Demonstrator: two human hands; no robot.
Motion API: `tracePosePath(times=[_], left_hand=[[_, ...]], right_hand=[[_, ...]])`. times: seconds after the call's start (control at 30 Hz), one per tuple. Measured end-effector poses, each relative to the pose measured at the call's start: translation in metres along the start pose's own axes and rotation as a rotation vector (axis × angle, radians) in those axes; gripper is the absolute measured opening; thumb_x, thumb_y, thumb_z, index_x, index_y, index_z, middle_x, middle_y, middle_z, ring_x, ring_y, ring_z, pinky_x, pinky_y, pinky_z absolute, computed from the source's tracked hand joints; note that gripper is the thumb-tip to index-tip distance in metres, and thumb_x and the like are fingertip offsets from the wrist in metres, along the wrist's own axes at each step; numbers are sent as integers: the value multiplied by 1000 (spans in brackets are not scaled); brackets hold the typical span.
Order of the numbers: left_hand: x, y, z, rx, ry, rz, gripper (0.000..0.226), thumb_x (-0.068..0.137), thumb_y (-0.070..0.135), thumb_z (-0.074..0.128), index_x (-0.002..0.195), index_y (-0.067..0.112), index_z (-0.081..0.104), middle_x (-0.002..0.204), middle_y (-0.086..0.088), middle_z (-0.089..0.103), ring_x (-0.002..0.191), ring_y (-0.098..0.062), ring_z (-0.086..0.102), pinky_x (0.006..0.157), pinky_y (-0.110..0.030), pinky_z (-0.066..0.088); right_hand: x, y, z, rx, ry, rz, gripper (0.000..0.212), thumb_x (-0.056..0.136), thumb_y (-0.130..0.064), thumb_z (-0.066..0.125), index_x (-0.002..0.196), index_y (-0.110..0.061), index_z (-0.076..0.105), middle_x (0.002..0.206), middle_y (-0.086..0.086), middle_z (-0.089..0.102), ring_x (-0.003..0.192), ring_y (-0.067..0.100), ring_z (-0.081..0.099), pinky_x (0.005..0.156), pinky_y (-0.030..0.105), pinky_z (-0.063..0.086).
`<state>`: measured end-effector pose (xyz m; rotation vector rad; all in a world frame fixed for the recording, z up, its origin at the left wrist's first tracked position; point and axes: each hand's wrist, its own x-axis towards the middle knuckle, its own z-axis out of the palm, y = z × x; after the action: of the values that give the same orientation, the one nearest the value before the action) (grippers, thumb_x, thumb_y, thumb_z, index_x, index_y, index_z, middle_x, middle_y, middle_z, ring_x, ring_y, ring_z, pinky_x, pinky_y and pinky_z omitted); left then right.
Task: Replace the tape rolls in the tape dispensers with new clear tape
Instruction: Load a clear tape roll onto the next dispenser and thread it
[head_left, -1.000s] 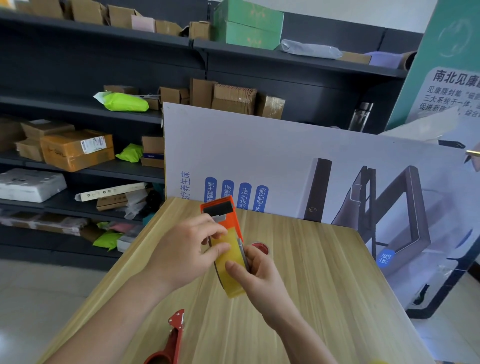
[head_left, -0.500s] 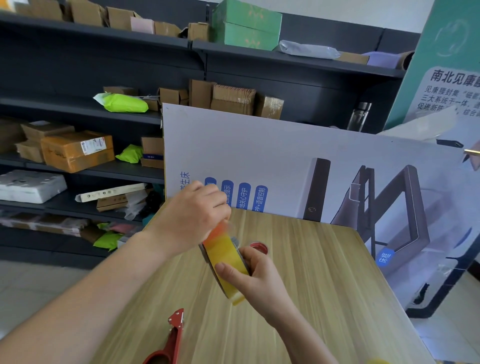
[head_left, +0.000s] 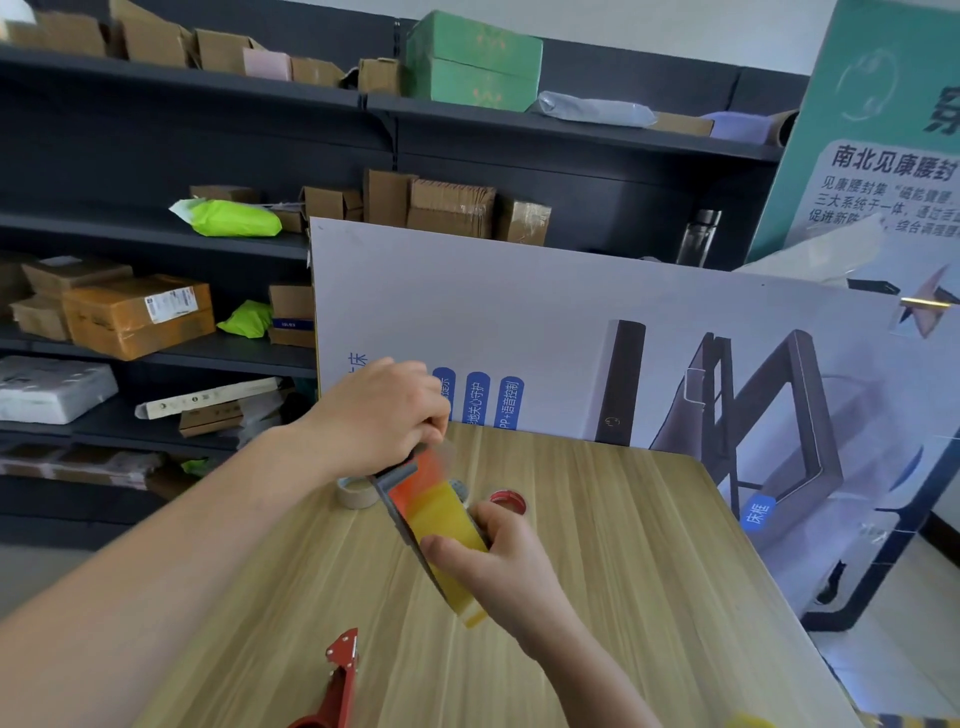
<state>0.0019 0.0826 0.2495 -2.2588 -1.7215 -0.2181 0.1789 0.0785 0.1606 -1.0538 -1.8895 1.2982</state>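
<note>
- Since a second ago the left hand (head_left: 379, 415) has risen from the side of the tape roll (head_left: 448, 525) to the top end of the orange dispenser (head_left: 415, 475), covering the black pad seen there before; a beige empty core (head_left: 356, 492) now shows behind the roll.
- Left hand is closed over the dispenser's upper end; right hand (head_left: 498, 566) is clamped around the yellowish roll from below, thumb across its face.
- Roll and dispenser are held above the wooden table (head_left: 649, 571), tilted.
- A red dispenser (head_left: 337, 686) lies nearer than the roll (cut off by the frame edge).
- The dispenser's upper end is motion-blurred; a red ring (head_left: 509, 501) sits just behind the roll.
</note>
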Motion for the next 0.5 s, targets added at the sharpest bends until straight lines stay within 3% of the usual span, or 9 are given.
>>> tracePosePath(times=[0.17,0.37,0.5], left_hand=[[-1,6,-1,-56,-6,-75,13,93,29,54,86,23,64,87,12,56,89,-9,47,83,-30,43],[-8,-5,-4,-286,-40,-323,12,91,27,58,83,22,66,84,12,60,81,-8,54,71,-29,45],[-14,-18,-12,-371,2,-485,12,90,25,60,80,21,66,81,7,63,78,-8,56,64,-26,43]], right_hand=[[2,1,-6,-9,19,20,25,76,-29,72,79,-8,59,64,-6,48,57,9,47,55,24,40],[3,3,-3,-24,22,-24,23,74,-29,72,74,-12,57,61,-8,48,53,6,46,52,22,39],[7,7,-1,-69,27,-49,35,63,-35,66,81,-6,58,66,-5,48,57,9,45,53,26,38]])
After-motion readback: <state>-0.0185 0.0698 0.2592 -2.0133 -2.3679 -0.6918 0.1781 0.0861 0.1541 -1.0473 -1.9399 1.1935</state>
